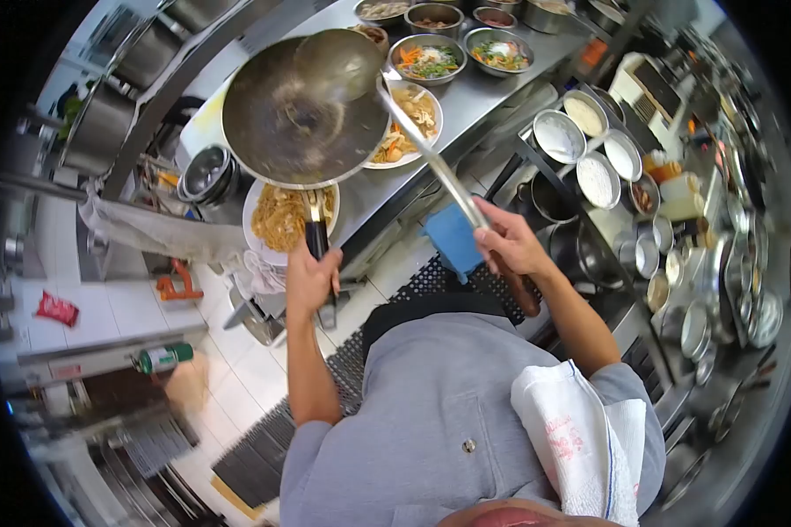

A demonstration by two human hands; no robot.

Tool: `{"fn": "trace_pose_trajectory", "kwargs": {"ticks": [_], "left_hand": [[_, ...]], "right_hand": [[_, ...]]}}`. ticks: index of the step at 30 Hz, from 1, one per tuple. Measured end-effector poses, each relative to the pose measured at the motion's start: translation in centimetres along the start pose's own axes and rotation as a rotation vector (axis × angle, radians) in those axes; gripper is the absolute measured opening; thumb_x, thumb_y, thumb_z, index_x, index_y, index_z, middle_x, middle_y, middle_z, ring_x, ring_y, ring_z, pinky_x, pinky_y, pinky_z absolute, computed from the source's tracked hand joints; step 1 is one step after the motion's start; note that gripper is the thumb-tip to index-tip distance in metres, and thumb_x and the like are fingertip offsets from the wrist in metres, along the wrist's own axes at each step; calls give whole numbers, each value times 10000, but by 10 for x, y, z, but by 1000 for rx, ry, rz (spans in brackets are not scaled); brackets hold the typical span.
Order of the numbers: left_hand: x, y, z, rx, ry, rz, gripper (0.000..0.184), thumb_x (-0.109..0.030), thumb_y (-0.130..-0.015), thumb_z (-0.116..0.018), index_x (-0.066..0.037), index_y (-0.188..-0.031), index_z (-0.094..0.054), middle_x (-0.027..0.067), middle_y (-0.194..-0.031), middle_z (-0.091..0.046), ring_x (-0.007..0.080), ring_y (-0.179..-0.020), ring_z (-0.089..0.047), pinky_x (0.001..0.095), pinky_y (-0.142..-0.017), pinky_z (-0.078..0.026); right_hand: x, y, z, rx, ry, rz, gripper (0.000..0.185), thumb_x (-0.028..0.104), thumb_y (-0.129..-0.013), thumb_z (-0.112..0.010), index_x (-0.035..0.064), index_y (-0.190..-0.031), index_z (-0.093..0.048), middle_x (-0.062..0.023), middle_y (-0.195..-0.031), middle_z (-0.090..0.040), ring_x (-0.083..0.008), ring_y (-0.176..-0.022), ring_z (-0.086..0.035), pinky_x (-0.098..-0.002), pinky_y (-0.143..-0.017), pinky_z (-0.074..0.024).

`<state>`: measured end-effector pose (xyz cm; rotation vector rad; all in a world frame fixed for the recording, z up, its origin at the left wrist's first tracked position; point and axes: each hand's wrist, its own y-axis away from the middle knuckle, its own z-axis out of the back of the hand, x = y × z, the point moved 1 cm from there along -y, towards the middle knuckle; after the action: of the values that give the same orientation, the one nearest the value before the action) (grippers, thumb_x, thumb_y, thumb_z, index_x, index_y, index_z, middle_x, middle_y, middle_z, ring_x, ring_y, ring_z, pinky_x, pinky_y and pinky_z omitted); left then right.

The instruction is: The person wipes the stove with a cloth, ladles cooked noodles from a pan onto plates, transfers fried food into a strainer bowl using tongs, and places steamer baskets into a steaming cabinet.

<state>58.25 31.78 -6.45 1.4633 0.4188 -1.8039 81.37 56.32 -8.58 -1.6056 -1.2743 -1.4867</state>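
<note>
My left hand point(310, 277) is closed around the black handle of a wok point(264, 123), which it holds over the steel counter. My right hand point(507, 237) grips the long handle of a ladle point(439, 169), and the ladle's round bowl lies over the far side of the wok. Only a brownish sheen shows inside the wok. Partly beneath the near rim sits a plate of noodles point(283, 221). Beside the wok, a second plate of noodles point(419, 114) is partly covered by wok and ladle.
Metal bowls of chopped vegetables point(428, 60) stand at the back of the steel counter point(369, 198). Pots of white ingredients point(596, 180) and sauce bottles point(681, 189) crowd the right. A blue cloth point(453, 241) hangs near my right hand. Stacked metal bowls point(206, 171) stand left.
</note>
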Motion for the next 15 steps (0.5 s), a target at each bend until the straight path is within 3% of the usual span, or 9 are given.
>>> {"fn": "trace_pose_trajectory", "kwargs": {"ticks": [2,3,6,9,11,13,15], "left_hand": [[17,24,8,99,14,55,192,-154,-849,-643,-29,-856,-497,33,-543,-515,122,-428,-513,281,-408,-410],[25,27,19,200,-157,-35,202,-174,-847,-655,-34,-868,-511,29,-557,-525,121,-443,-525,281,-423,-423],[9,60,27,468,17,77,213,-91,-823,-670,-22,-937,-503,16,-572,-531,99,-423,-518,246,-410,-406],[18,75,16,832,76,98,182,-72,-846,-644,-18,-929,-491,22,-587,-538,92,-433,-527,244,-406,-408],[43,80,-1,1049,26,101,266,-55,-854,-604,22,-1076,-479,25,-595,-532,107,-436,-518,255,-419,-423],[47,92,-23,1132,-153,186,294,-64,-833,-621,34,-1065,-469,25,-593,-529,114,-443,-522,275,-414,-428],[59,108,-45,1241,-206,246,274,-65,-824,-631,28,-1029,-476,31,-591,-527,117,-446,-524,276,-409,-431]], "right_hand": [[-17,12,-41,43,-200,11,616,135,-891,-627,37,-1437,-360,-27,-676,-559,-107,-475,-526,-242,-408,-444],[-20,20,-64,40,-274,17,640,145,-864,-654,30,-1427,-373,-40,-680,-570,-116,-476,-533,-244,-408,-451],[-55,71,-114,-25,-361,23,594,172,-851,-656,-1,-1369,-423,-77,-698,-604,-117,-496,-553,-246,-421,-451],[-74,149,-165,-233,-411,-63,600,205,-846,-672,-15,-1351,-433,-91,-723,-626,-121,-516,-562,-241,-444,-452],[-101,198,-196,-410,-385,-85,614,148,-830,-673,-9,-1370,-425,-73,-732,-620,-125,-572,-586,-245,-493,-472],[-119,234,-226,-636,-250,-105,581,109,-840,-644,-1,-1372,-436,-45,-725,-600,-111,-603,-583,-249,-540,-487],[-107,259,-256,-722,-193,-56,544,97,-846,-624,22,-1361,-466,-21,-725,-585,-91,-611,-569,-247,-566,-487]]}}
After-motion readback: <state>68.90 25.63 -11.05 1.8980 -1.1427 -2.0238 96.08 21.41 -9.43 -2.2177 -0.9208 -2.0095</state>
